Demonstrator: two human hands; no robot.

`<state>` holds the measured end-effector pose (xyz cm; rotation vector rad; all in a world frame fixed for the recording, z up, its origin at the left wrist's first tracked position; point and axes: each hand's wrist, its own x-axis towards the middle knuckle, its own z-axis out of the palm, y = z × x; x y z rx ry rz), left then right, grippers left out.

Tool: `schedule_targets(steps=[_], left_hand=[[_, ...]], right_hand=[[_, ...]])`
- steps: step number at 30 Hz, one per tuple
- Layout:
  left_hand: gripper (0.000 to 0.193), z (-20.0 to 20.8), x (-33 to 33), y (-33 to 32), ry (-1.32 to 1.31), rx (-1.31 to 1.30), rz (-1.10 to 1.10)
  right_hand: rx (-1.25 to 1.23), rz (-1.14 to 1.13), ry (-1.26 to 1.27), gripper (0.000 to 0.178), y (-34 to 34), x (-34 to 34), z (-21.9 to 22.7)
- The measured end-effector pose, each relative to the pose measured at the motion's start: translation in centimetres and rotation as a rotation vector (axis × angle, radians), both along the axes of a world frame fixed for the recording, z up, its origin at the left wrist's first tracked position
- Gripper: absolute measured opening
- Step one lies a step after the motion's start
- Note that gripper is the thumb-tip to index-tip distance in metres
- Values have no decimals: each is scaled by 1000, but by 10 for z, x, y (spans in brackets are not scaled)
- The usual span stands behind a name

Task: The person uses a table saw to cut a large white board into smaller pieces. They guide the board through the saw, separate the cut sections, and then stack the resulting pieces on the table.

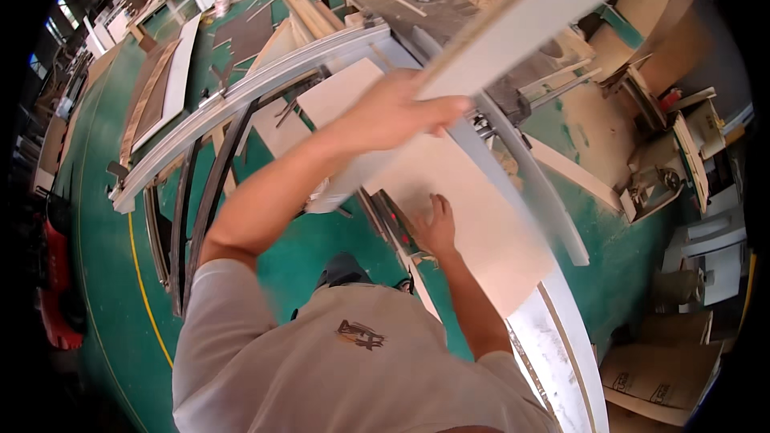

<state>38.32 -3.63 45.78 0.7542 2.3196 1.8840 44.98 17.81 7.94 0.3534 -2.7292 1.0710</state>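
Observation:
My left hand (393, 112) is closed around a long white board (521, 36), its thumb along the near side. The board slants from the upper right down past my wrist, blurred by motion, its lower end by my forearm. My right hand (437, 228) lies with fingers spread on a pale beige panel (493, 224), near the panel's left edge. That panel rests on the metal bed of a sliding table machine (553, 345). Another pale panel (341, 92) lies beyond my left forearm, partly hidden by it.
A long metal rail (257, 80) with clamps crosses the frame to my left, above dark bars (220, 184). A metal guide rail (533, 180) runs on the right. Board offcuts (674, 144) and a cardboard box (662, 373) stand farther right. Green floor (321, 244) shows below.

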Motion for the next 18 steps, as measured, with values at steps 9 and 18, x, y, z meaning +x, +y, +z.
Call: schedule_targets(steps=[9, 18], left_hand=[[32, -99, 9, -271, -404, -304, 485], [33, -184, -24, -446, -636, -509, 598]], right_hand=[[407, 41, -153, 76, -94, -88, -36], [575, -25, -399, 75, -39, -49, -14]])
